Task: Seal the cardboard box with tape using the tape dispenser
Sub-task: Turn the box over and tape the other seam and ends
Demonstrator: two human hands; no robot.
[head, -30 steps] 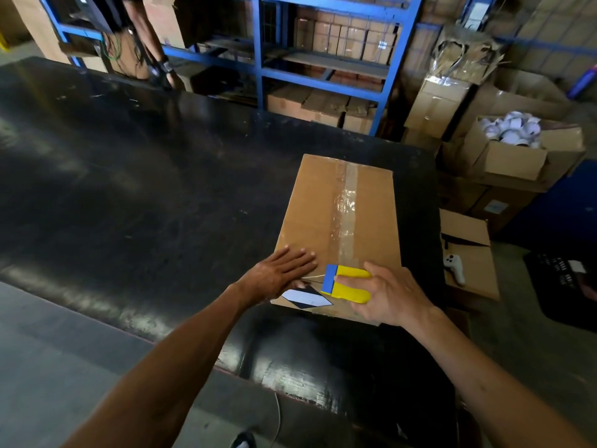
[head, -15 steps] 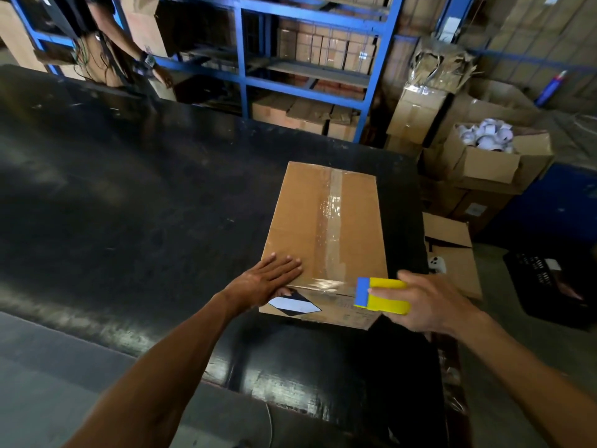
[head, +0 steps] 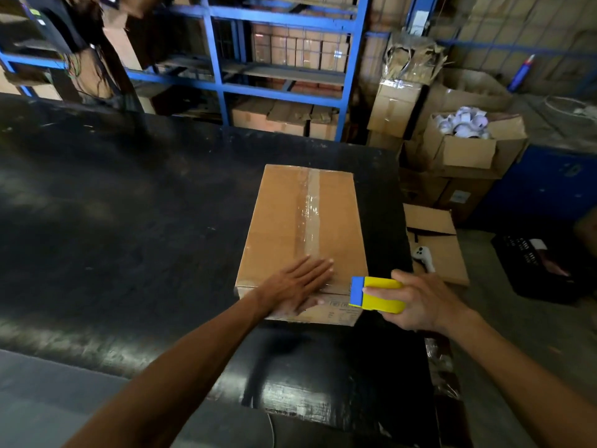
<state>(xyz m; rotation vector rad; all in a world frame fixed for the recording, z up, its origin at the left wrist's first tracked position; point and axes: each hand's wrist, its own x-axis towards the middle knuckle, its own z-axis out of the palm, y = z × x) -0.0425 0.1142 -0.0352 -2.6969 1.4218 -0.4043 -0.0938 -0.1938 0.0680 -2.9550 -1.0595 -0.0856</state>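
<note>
A closed cardboard box [head: 281, 221] lies on the black table [head: 129, 237], with a strip of clear tape [head: 311, 208] running down the middle of its lid. My left hand [head: 295, 286] lies flat, fingers spread, over the box's near edge where the tape ends. My right hand [head: 420, 302] holds the yellow and blue tape dispenser [head: 376, 293] just off the box's near right corner, its blue end pointing at the box. The near end of the tape is hidden under my left hand.
Beyond the table's right edge stand open cardboard boxes, one [head: 468, 147] full of white rolls, and a lower box [head: 436, 240] with a white handheld device [head: 424, 257] on it. A black crate [head: 542, 266] sits on the floor. Blue shelving [head: 284, 76] and a person [head: 80, 53] are behind the table.
My right hand has pulled the dispenser off the near end of the tape line and out to the right of the box. My left hand slid right, onto the tape's end at the near edge.
</note>
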